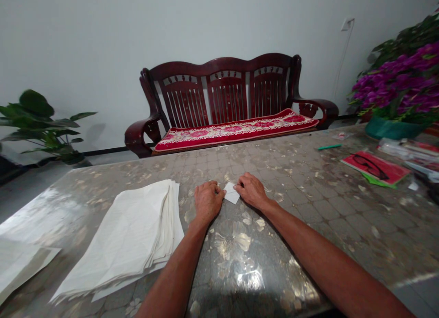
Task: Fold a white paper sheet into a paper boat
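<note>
A small folded piece of white paper (232,193) lies on the patterned table between my two hands. My left hand (208,199) pinches its left edge, with the fingers curled in. At the paper's right edge, my right hand (252,190) has its thumb and fingertips closed on it. Left of my left forearm lies a thick stack of white paper sheets (123,231), its edges uneven and its top sheet creased.
More paper (24,263) lies at the table's left edge. To the right are a green pen (329,147), black glasses (368,164) on a red booklet (394,170), and a teal pot (391,128) of purple flowers. A wooden bench (226,96) stands beyond the table (295,254).
</note>
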`<action>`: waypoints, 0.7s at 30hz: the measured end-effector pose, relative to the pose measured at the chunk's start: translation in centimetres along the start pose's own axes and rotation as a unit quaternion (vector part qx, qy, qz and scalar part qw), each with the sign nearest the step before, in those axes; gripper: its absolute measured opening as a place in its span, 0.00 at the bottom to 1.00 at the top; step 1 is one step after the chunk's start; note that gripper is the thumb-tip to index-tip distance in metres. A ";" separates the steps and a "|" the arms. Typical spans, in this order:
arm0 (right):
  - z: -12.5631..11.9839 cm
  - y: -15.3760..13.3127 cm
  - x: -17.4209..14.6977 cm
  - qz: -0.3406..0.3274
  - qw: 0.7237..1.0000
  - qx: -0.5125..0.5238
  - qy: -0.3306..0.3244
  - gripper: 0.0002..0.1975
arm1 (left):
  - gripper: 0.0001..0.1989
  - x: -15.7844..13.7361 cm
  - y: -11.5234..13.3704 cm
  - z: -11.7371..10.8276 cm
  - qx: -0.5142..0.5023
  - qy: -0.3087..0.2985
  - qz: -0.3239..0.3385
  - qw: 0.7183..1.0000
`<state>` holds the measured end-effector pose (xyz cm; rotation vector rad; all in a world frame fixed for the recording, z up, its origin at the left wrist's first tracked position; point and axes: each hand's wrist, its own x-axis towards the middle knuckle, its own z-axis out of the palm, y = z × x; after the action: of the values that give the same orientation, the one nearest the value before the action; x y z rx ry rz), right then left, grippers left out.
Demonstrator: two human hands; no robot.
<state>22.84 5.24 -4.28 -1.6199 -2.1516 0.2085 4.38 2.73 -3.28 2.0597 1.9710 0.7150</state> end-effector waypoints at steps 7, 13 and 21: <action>-0.2 -0.3 0.1 0.013 1.000 -0.007 -0.008 0.07 | 0.10 0.0 0.3 0.4 0.044 0.020 0.007 0.999; -0.2 -1.1 -0.3 0.033 0.999 -0.040 0.005 0.18 | 0.10 0.0 0.3 0.3 0.057 0.024 0.011 0.998; -0.6 -0.7 0.0 0.040 0.999 -0.006 -0.017 0.11 | 0.09 -0.2 0.4 0.0 0.065 0.022 0.020 0.997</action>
<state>22.44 4.92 -3.51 -1.7218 -2.1190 0.2499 4.72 2.50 -3.20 2.1802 2.0577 0.6626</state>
